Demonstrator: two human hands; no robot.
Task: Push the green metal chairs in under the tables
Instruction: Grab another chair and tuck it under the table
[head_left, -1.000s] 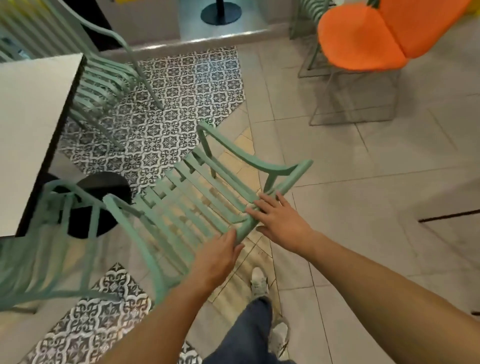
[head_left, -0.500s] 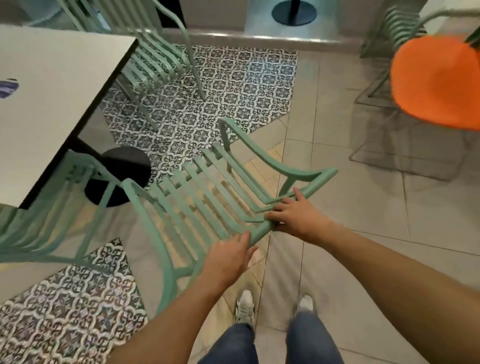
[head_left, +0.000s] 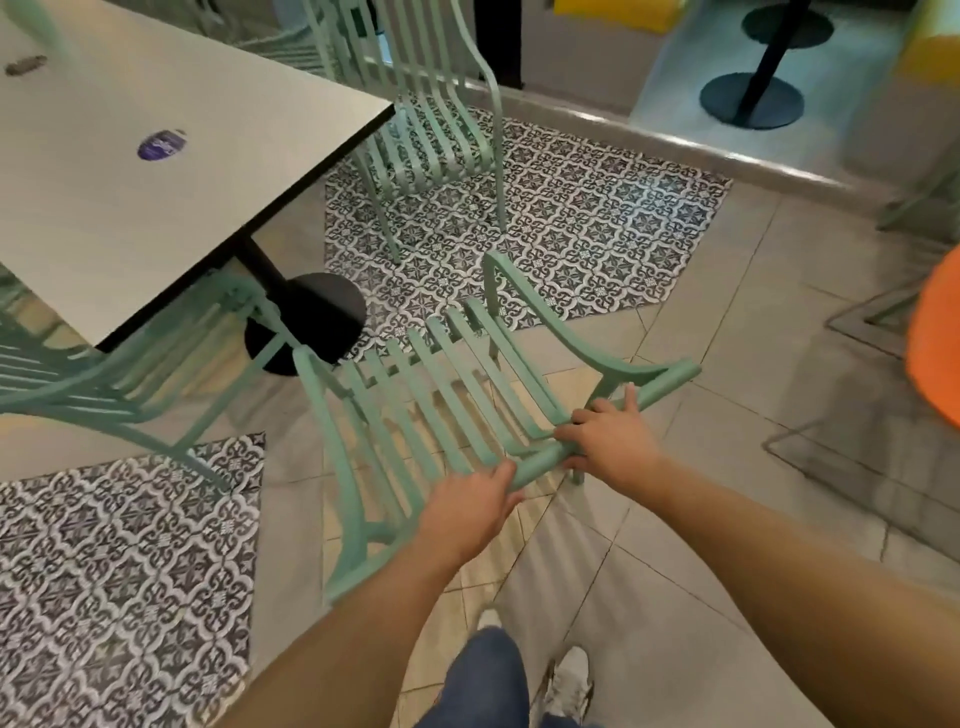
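Jeans and pale shoes (head_left: 569, 680) at bottom centre. Just above, left hand (head_left: 465, 512) and right hand (head_left: 605, 441), both curled round the top rail of the green chair (head_left: 441, 415), mid-frame, seat outside the tabletop (head_left: 156, 156) corner at upper left. Two more green chairs: one at far left (head_left: 78, 374), another beyond (head_left: 431, 119). Orange seat (head_left: 935, 353) at right edge.
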